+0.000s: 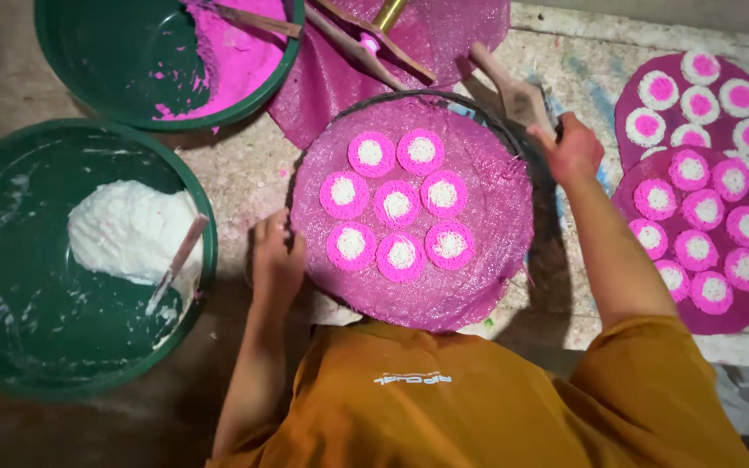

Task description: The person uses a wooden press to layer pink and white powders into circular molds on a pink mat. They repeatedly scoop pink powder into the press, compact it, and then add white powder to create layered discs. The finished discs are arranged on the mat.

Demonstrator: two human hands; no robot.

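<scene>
A round tray (pixel 478 277) covered with pink mesh cloth lies in front of me. Several round pink cakes with white centres (pixel 397 204) sit on it in a cluster. My left hand (pixel 276 253) grips the tray's left rim, fingers curled over the edge. At the tray's upper right rim, my right hand (pixel 575 149) is closed on the lower end of a flat wooden paddle (pixel 510 87), which slants up and to the left.
A green basin (pixel 10 286) at left holds white dough (pixel 127 230) and a stick. Another green basin (pixel 114 61) at top holds pink dough (pixel 240 52). Wooden tools (pixel 361 43) lie on pink cloth above. Two pink mats (pixel 739 299) with several cakes lie right.
</scene>
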